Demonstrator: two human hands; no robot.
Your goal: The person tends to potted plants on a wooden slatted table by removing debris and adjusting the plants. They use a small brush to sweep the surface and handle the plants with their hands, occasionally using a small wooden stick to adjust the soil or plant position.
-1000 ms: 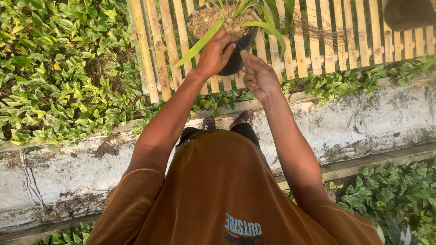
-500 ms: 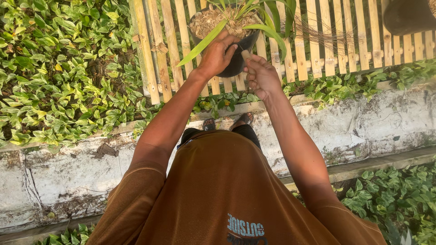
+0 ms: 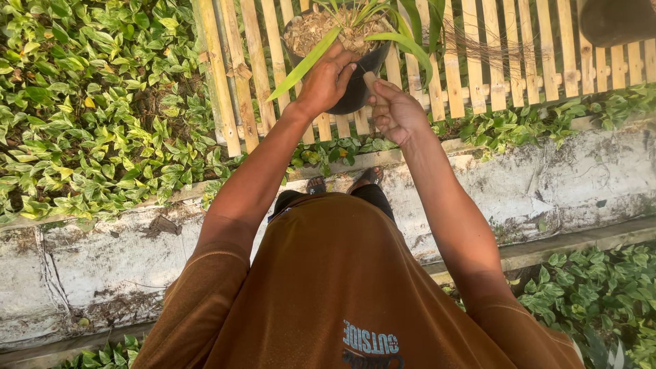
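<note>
A black plant pot [image 3: 355, 92], filled with brown fibrous potting mix [image 3: 318, 31], holds a plant with long green strap leaves [image 3: 403, 44]. My left hand [image 3: 326, 78] grips the pot's near rim, thumb over the edge. My right hand [image 3: 396, 113] is just right of the pot at its lower side, fingers curled, thumb touching the pot wall. Whether the right hand pinches something small cannot be told. The pot is held above a bamboo slat rack [image 3: 519, 61].
Low green leafy ground cover [image 3: 102, 109] fills the left side and grows along a white concrete ledge [image 3: 581, 171]. More leaves [image 3: 601, 294] at the lower right. A dark pot [image 3: 615, 20] sits at the top right corner. My sandalled feet [image 3: 345, 183] stand on the ledge.
Hardly anything differs: both hands stay on the pot, and the right hand has shifted slightly at the pot's side.
</note>
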